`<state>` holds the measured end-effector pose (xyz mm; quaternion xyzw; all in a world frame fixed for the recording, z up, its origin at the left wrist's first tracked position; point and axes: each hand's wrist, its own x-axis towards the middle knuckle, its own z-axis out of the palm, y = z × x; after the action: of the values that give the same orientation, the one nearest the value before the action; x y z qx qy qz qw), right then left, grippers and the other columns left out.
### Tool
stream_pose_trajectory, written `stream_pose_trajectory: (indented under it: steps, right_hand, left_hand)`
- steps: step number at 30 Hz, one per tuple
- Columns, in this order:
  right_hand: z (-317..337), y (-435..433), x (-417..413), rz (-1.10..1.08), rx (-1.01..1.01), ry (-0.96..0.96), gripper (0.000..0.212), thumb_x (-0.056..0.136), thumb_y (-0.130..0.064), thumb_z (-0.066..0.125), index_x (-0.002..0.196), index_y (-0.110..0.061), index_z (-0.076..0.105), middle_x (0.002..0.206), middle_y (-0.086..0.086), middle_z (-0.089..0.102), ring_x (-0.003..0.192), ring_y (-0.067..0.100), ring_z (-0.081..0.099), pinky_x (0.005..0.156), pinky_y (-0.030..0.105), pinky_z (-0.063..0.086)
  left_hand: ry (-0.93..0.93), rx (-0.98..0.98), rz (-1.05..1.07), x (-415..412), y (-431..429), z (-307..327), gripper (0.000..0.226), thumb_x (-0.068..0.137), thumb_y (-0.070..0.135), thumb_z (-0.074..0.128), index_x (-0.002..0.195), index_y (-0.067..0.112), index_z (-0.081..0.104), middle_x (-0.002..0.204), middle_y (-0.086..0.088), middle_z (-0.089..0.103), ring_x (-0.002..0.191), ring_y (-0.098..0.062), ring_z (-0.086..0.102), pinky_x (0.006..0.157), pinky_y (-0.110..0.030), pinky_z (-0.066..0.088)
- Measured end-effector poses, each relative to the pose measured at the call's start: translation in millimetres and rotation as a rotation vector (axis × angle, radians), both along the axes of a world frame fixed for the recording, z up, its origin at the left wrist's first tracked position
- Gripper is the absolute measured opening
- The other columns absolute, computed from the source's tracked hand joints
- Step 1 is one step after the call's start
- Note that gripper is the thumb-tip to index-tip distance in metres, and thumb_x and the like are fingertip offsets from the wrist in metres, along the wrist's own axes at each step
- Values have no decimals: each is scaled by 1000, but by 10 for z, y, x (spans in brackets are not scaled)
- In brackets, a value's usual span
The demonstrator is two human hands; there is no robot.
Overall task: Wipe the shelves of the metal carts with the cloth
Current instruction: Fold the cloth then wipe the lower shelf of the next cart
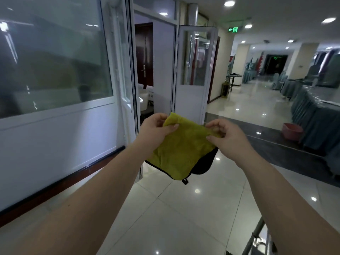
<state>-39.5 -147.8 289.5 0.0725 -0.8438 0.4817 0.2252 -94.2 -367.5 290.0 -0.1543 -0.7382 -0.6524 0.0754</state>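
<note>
A yellow-green cloth (181,150) with a dark underside and black trim hangs in front of me at chest height. My left hand (153,129) pinches its upper left corner between thumb and fingers. My right hand (227,137) pinches its upper right edge. Both arms are stretched forward over the tiled floor. Part of a metal cart frame (255,236) shows at the bottom right corner, below my right forearm; its shelves are out of sight.
A white glazed partition (55,111) runs along the left, with an open white door (195,74) ahead. Tables with grey-blue skirts (312,115) line the right side, and a pink basin (292,131) sits on the floor beside them. Glossy tiles stretch down the hall.
</note>
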Motion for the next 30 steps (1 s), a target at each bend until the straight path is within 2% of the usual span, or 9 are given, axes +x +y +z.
stream_pose_trajectory:
  steps: [3,6,9,11,15,19,24,27,30]
  right_hand:
    - [-60,-19,-624,75,185,4,41,75,-25,82,103,-40,57,100,-18,59,93,1,56,75,17,45]
    - [-176,-134,-1298,94,251,-28,37,77,-30,79,95,-48,51,97,-25,55,88,-4,52,71,14,40]
    - [-332,-112,-1973,38,196,-34,31,77,-26,79,87,-41,55,87,-24,56,82,-9,52,66,10,34]
    - [-467,-76,-2373,32,168,-53,23,76,-27,79,88,-35,61,86,-21,60,83,-9,53,67,11,37]
    - [-728,68,-3125,-38,184,-81,14,81,-24,73,83,-35,63,83,-18,63,82,-5,56,69,11,40]
    - [-854,505,-3804,-185,126,-102,21,82,-23,73,86,-39,60,84,-22,60,79,-9,54,65,7,35]
    - [-1045,1359,-4435,-419,46,-179,34,86,-10,67,89,-42,54,87,-21,61,83,-8,56,67,8,39]
    - [-1194,1857,-4603,-514,93,-271,51,84,1,59,96,-47,52,89,-14,58,84,-1,55,65,7,43]
    - [-1376,2308,-4759,-607,184,-371,52,78,2,60,111,-37,53,90,-10,53,79,6,54,65,11,41]
  left_hand:
    - [96,-156,-10,-588,237,-93,18,79,26,79,94,28,68,90,9,69,77,2,63,61,-11,47]
    - [129,-319,-60,-1190,411,-217,16,80,25,76,90,33,66,87,11,67,82,-5,62,68,-19,49]
    - [131,-325,-99,-1835,431,-384,19,80,21,76,93,30,66,86,9,68,81,-7,63,72,-20,54]
    - [51,-286,-169,-2259,402,-575,22,83,24,74,101,33,64,90,10,69,82,-4,66,73,-19,55]
    - [-197,-327,-334,-3137,408,-1149,42,76,39,80,113,35,61,103,6,71,93,-11,68,80,-32,58]
    - [-216,-398,-400,-4018,712,-1525,33,70,34,86,97,25,70,91,8,73,84,-8,69,68,-23,58]
    - [-36,-411,-479,-5344,1605,-1364,22,65,22,89,76,29,71,77,9,71,73,-4,66,60,-18,52]
    - [145,-551,-589,-5882,2347,-1203,17,65,30,78,74,41,68,75,17,68,72,-2,64,62,-19,51]
    - [325,-658,-657,-6163,3132,-1161,15,65,35,73,76,41,66,70,19,65,69,0,61,58,-13,45]
